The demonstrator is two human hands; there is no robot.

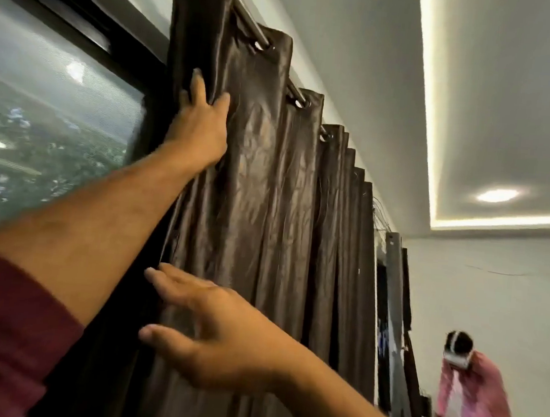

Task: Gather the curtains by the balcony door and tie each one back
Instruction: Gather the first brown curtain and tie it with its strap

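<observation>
Left hand [198, 126] pinches curtain [262, 181] fold, apparently; right hand [224, 339] spread against it.

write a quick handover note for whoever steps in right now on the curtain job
Left hand: raised high, gripping a fold of the brown curtain near the rod.
Right hand: open, fingers spread, at the curtain's edge lower down; contact unclear.
Done: the curtain's edge is off part of the glass door.
Left: bunch the still-spread folds together and tie back. No tie in view.

Lower right: person in pink top [477, 385], bending (blurred).
Upper right: lit ceiling light [497, 195].
</observation>
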